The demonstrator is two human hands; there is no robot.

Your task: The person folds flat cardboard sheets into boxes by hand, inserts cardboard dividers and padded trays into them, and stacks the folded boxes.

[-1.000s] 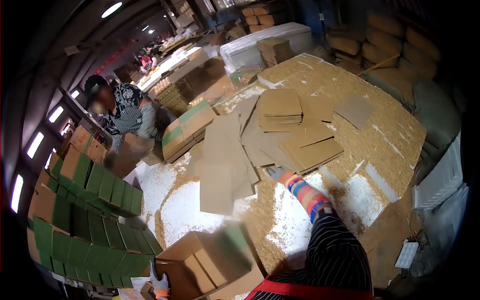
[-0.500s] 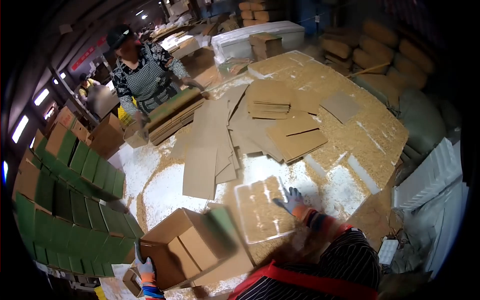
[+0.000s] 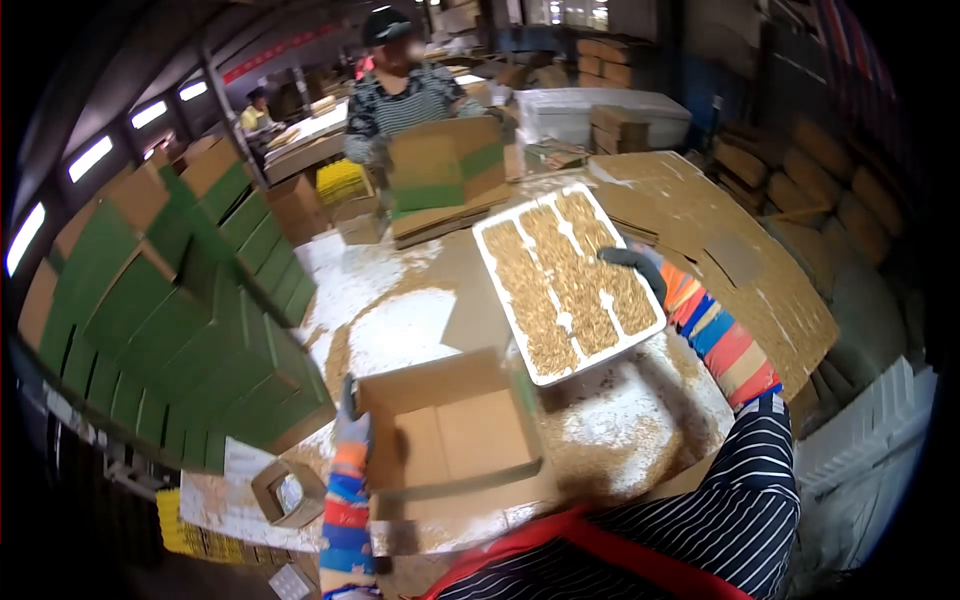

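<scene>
A white tray [image 3: 570,285] filled with loose golden husks is lifted above the table, tilted. My right hand [image 3: 638,275] grips its right edge, thumb over the rim. Below and to the left stands an open cardboard box [image 3: 450,430], its inside bare brown card. At the box's left wall is my left hand [image 3: 354,415], fingers pointing up along the outside; what its fingers press on is partly hidden by the wall.
Green-and-brown boxes [image 3: 190,340] are stacked at left. Across the husk-strewn table [image 3: 400,325] a co-worker [image 3: 400,100] stands behind an upright carton [image 3: 448,165]. A small box [image 3: 288,493] sits near the front left; flat cardboard [image 3: 735,260] lies at right.
The tray has risen from the table, now in my right hand, which was spread over the surface before. The co-worker's carton has been opened up and stands upright. The view has turned left.
</scene>
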